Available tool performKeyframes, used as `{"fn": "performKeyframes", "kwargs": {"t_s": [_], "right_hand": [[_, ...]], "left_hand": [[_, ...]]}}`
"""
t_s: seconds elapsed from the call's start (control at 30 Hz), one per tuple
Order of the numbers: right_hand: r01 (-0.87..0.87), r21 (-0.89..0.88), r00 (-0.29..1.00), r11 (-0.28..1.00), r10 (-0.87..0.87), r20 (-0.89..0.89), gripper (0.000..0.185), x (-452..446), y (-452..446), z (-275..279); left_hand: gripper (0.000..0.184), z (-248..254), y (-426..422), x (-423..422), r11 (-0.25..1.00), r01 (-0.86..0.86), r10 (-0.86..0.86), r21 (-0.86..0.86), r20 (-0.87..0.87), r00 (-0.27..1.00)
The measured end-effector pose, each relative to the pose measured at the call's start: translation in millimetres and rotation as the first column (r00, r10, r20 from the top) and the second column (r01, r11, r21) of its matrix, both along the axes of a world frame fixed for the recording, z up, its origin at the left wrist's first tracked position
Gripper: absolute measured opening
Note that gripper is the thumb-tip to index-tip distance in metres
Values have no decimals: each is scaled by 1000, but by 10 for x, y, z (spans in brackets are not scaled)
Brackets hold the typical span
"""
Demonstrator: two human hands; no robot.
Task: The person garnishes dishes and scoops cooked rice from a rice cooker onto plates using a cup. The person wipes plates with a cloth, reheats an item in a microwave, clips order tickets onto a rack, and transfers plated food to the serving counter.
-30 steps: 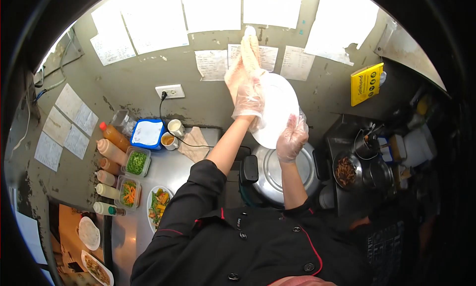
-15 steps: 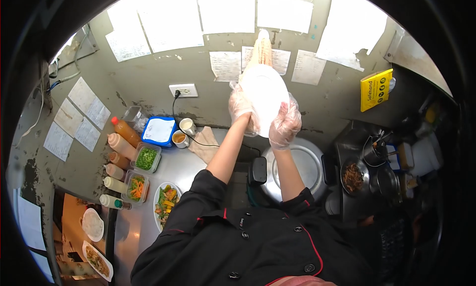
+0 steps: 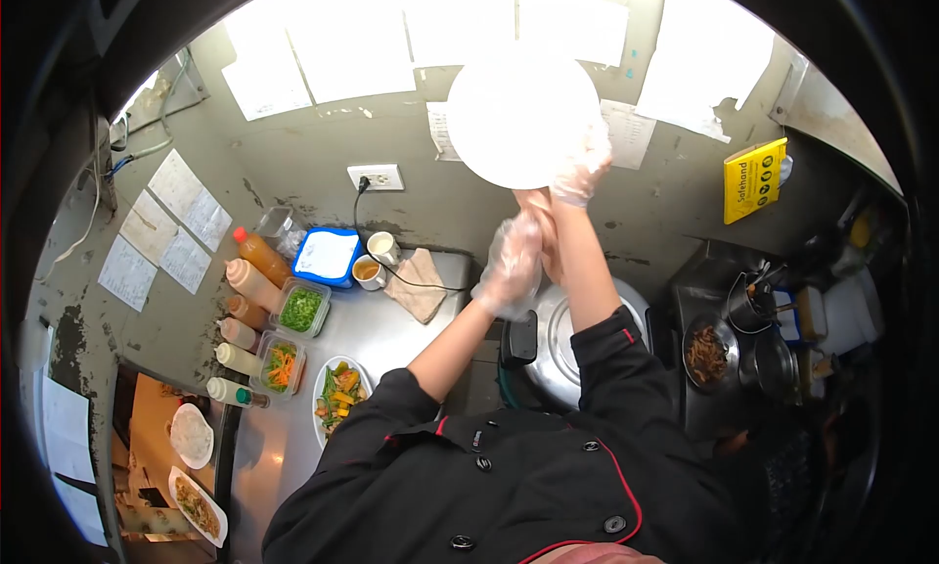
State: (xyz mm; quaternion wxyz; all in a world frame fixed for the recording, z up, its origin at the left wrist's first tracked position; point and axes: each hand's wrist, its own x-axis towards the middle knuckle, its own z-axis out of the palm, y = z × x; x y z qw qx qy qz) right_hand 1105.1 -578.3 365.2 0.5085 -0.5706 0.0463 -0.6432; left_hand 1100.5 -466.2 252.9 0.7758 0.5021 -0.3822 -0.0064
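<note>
My right hand (image 3: 582,168), in a clear plastic glove, grips a round white plate (image 3: 518,119) by its right edge. The plate is raised in front of the wall, its broad face turned toward me. Below it, my gloved left hand (image 3: 512,270) is apart from the plate, closed and blurred by motion. A tan, cloth-like piece (image 3: 538,217) shows between my left hand and right forearm, apparently in the left hand's fingers. Under my forearms is a large round metal lid (image 3: 558,368).
On the steel counter (image 3: 386,324) are an oval plate of vegetables (image 3: 340,398), tubs of chopped greens (image 3: 301,310) and carrots (image 3: 281,366), sauce bottles (image 3: 256,285), two cups and a folded cloth (image 3: 418,285). A pan of cooked meat (image 3: 708,354) sits at right.
The plate has moved up and turned from a narrow oval to its full round face. My left hand has come off it and down. The tan piece has swung from above the plate to below it.
</note>
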Motion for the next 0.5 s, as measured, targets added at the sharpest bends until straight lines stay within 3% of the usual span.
{"fn": "performKeyframes", "kwargs": {"t_s": [0.03, 0.13, 0.17, 0.23, 0.27, 0.3, 0.33, 0.37, 0.4, 0.43, 0.47, 0.5], "right_hand": [[-179, 111, 982, 978, 170, 87, 27, 7, -40, 39], [-453, 272, 888, 849, 458, 51, 29, -218, -123, 21], [-474, 327, 866, 818, 501, 2, 29, -263, -108, -42], [-495, 448, 800, 744, 591, -98, 29, -304, -72, -264], [-512, 449, 787, 733, 610, -98, 34, -196, -100, -506], [-459, 504, 767, 732, 613, -191, 36, -161, -101, -681], [-404, 549, 736, 732, 616, -280, 39, -125, -119, -836], [-348, 582, 696, 735, 618, -364, 42, -120, -74, -846], [-480, 483, 734, 733, 636, -237, 51, -189, 9, -760], [-258, 336, 856, 906, 375, -356, 52, -126, -36, -814], [-8, 157, 903, 988, 75, -423, 52, -42, -125, -960], [244, -35, 872, 969, -235, -430, 53, 40, -169, -1137]], "left_hand": [[59, -46, 156, -42, 995, -2, -18, 102, 196, 980], [69, -393, 507, 116, 996, 8, -15, -91, -72, 997], [69, -372, 642, 130, 965, -8, -88, -261, -352, 932], [66, -74, 892, 92, 932, 192, -313, -308, -414, 855], [54, -57, 962, 82, 937, 214, -322, -276, -443, 837], [48, -145, 1033, 129, 998, 61, -57, 8, -252, 966], [42, -289, 1098, 227, 955, -160, 159, 249, 23, 987], [37, -336, 1148, 292, 815, -415, 290, 405, 336, 896], [36, -395, 1162, 316, 788, -465, 335, 403, 353, 873], [35, -452, 1176, 337, 758, -514, 379, 401, 370, 848], [36, -400, 1153, 252, 884, -372, 365, 283, 78, 928], [37, -410, 1161, 205, 938, -295, 315, 183, -90, 945]]}}
